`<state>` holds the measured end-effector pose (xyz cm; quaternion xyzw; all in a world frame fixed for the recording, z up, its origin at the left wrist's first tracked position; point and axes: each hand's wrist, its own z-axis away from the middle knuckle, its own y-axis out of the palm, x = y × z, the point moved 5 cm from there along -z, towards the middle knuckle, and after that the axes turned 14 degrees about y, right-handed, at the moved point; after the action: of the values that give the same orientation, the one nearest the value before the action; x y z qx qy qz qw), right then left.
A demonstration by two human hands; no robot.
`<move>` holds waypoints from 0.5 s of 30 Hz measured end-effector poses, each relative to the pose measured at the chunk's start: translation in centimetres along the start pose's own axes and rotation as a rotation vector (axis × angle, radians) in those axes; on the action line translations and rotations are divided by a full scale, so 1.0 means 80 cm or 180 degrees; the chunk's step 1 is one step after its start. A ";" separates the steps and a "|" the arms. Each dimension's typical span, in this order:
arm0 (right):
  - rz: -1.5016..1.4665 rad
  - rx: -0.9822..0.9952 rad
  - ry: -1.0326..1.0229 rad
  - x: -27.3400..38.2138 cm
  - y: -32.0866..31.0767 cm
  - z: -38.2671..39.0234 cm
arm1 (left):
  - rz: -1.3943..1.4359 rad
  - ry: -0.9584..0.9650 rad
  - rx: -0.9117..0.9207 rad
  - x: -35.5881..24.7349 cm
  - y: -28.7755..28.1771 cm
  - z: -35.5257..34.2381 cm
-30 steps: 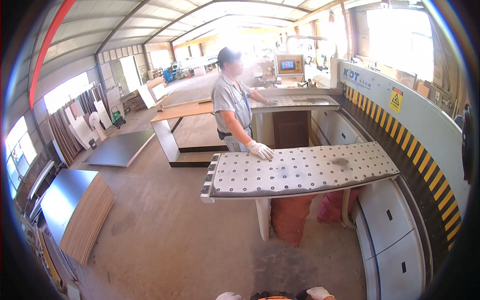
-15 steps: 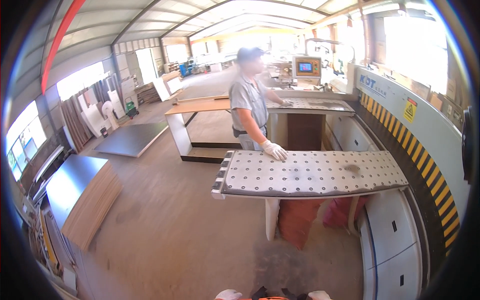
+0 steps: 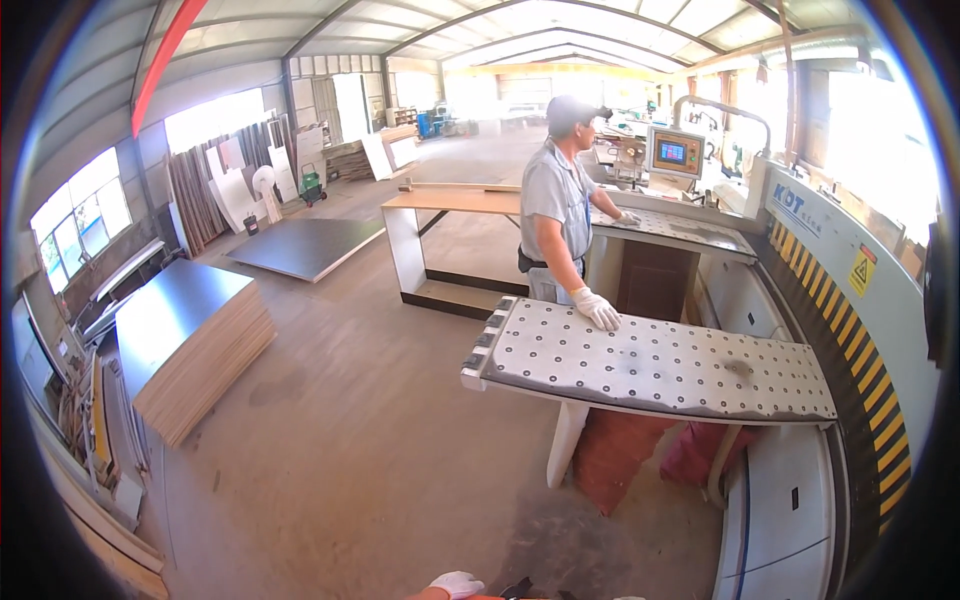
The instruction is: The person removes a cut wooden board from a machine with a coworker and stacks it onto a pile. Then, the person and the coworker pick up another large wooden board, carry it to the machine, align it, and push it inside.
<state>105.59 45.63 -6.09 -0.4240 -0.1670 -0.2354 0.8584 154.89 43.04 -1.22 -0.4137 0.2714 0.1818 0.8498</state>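
Note:
My left hand (image 3: 458,584), in a white glove, shows at the lower edge close to my body, beside dark straps and a bit of orange. Its fingers are too cut off to read, and I make out nothing held in it. Of my right hand (image 3: 628,598) only a pale sliver shows at the bottom edge. Ahead to the right stands a machine table (image 3: 640,365), pale with rows of dark round studs. A co-worker (image 3: 560,210) in a grey shirt stands behind it, one gloved hand (image 3: 597,308) resting on its far left corner and the other on a second studded table (image 3: 690,230).
A striped machine beam (image 3: 850,340) runs along the right, with a control screen (image 3: 675,152) beyond. Red sacks (image 3: 615,460) lie under the near table. At left stand a board stack (image 3: 205,350) and a dark panel (image 3: 305,245); a wooden bench (image 3: 460,202) is behind.
The whole view has shifted, so the tables and co-worker sit further right in it. My right hand has almost left the picture; my left stays at the lower edge. The co-worker's hand remains on the table.

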 end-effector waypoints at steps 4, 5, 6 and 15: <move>0.0153 -0.0024 0.0191 -0.001 0.001 0.006 | -0.0097 0.0323 0.0046 0.010 0.013 -0.015; 0.0118 -0.0077 0.0100 -0.004 0.003 0.006 | -0.0089 0.0325 0.0048 0.004 0.011 -0.015; 0.0082 -0.0131 0.0011 -0.007 0.006 0.005 | -0.0057 0.0176 0.0062 0.002 0.009 -0.014; 0.0207 -0.0295 -0.0176 -0.022 0.018 -0.006 | -0.0545 0.0679 0.0226 0.046 0.031 -0.041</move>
<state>104.94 46.42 -8.17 -0.4748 -0.1658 -0.2030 0.8401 155.42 42.23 -6.62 -0.4221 0.3301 0.0539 0.8426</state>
